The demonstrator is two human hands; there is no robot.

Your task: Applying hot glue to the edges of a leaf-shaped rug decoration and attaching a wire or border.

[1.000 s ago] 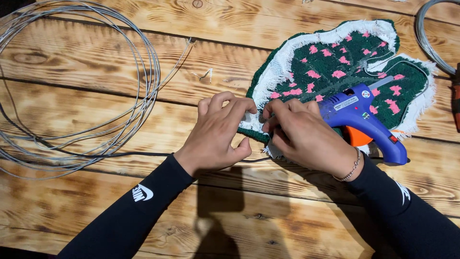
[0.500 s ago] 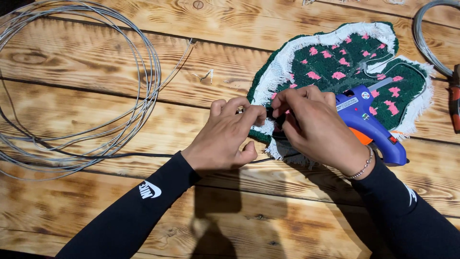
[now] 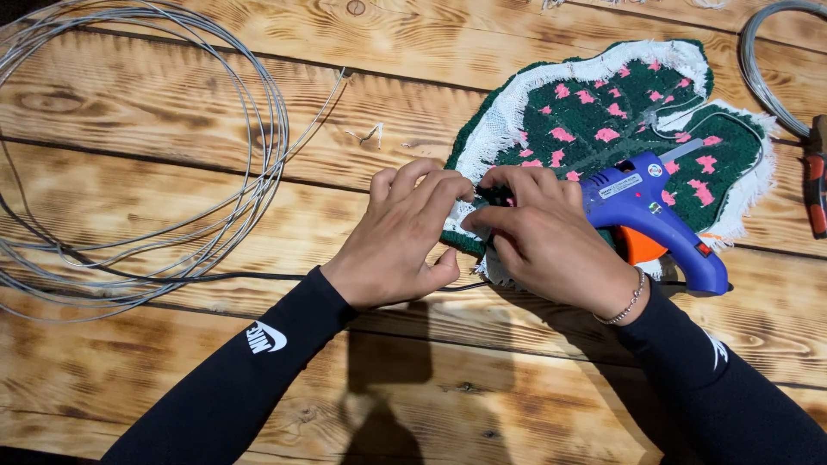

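**A:** What lies on the desk [image 3: 172, 112], starting from the nine o'clock side?

**B:** A loose coil of grey wire [image 3: 138, 164] fills that side, several loops spread flat on the scorched wooden planks. One free end runs up toward one o'clock of the coil.

**A:** And the hands?

**B:** The left hand [image 3: 401, 232] sits near the middle, fingers bent, the tips pinching the lower edge of the tufted leaf piece [image 3: 637, 120]. The right hand [image 3: 543, 237] lies just beside it at three o'clock, also curled, its fingertips pressing on the same edge. Both hands meet at that spot, touching each other. Both arms wear black sleeves, and a thin bracelet [image 3: 627, 303] circles the right wrist.

**A:** How does the piece look?

**B:** It is leaf-shaped, dark green pile dotted with pink patches, with a frayed white backing cloth showing around its border. It lies flat, at one o'clock from the hands, well apart from the coil.

**A:** Anything on it?

**B:** A blue glue gun [image 3: 655, 220] with an orange trigger rests on its lower part, touching the right hand's back. At the three o'clock edge, a red-handled tool [image 3: 816, 185] lies below another wire loop [image 3: 762, 60].
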